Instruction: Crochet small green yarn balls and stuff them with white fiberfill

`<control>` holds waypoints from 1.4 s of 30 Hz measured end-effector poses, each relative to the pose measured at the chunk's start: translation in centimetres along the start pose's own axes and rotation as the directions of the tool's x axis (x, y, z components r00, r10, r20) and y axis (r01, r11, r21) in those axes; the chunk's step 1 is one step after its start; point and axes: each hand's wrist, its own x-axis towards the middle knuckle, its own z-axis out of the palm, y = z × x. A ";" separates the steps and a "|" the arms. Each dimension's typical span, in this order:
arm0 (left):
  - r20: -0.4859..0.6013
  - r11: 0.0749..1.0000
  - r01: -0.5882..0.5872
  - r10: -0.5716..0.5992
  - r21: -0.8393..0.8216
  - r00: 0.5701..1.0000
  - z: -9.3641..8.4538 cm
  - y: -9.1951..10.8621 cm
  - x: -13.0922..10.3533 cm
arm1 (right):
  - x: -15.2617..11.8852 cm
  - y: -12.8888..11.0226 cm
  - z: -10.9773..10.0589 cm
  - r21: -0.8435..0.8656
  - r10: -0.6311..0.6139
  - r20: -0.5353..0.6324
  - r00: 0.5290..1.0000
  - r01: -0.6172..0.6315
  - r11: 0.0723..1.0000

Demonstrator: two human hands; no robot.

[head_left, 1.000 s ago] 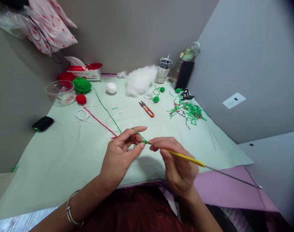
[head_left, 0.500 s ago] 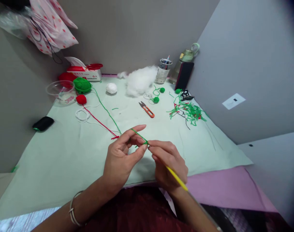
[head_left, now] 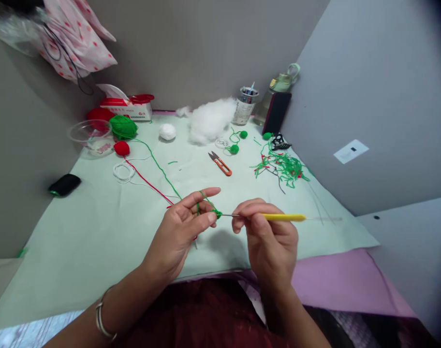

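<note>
While our left hand (head_left: 175,234) pinches the small green piece (head_left: 217,213) and right hand (head_left: 274,244) holds the hook (head_left: 286,217), we've probably barely started, loads left.

The hook (head_left: 284,217), slanting down to the right before, now lies nearly level. The right hand (head_left: 273,237) has drawn away from the left hand (head_left: 182,227), baring the metal shaft between them. Red and white yarn ends (head_left: 196,240) now show below the left hand. The green strand (head_left: 161,169) leaves its ball (head_left: 123,127) lower down.
</note>
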 end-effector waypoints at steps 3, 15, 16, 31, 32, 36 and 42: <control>0.033 1.000 -0.020 0.020 0.018 0.999 0.1 -0.4 -0.1 | 0.1 0.4 0.2 0.008 0.025 0.008 1.000 -0.025 1.000; 0.090 0.969 0.157 -0.142 -0.191 0.986 0.2 -1.0 0.6 | -0.5 0.6 0.4 -0.532 -0.333 0.172 0.927 0.372 0.761; 0.085 0.961 0.180 -0.165 -0.212 0.983 0.1 -0.9 0.7 | -0.3 0.5 0.3 -0.485 -0.292 0.116 0.949 0.311 0.818; 0.039 1.000 -0.007 0.007 0.008 0.999 0.1 -0.9 0.2 | 0.2 0.8 -0.4 0.048 0.150 0.043 0.988 -0.152 0.987; 0.044 1.000 -0.012 0.011 0.016 0.999 0.0 -0.9 0.2 | 0.2 0.8 -0.4 0.050 0.155 0.045 0.987 -0.157 0.986; 0.051 0.999 -0.031 0.029 0.035 0.998 0.0 -0.9 0.1 | 0.2 0.7 -0.3 0.069 0.163 0.034 0.986 -0.165 0.984; 0.051 0.994 -0.055 0.051 0.091 0.997 -0.2 -0.7 -0.1 | 0.4 0.7 -0.3 0.064 0.151 0.043 0.988 -0.154 0.986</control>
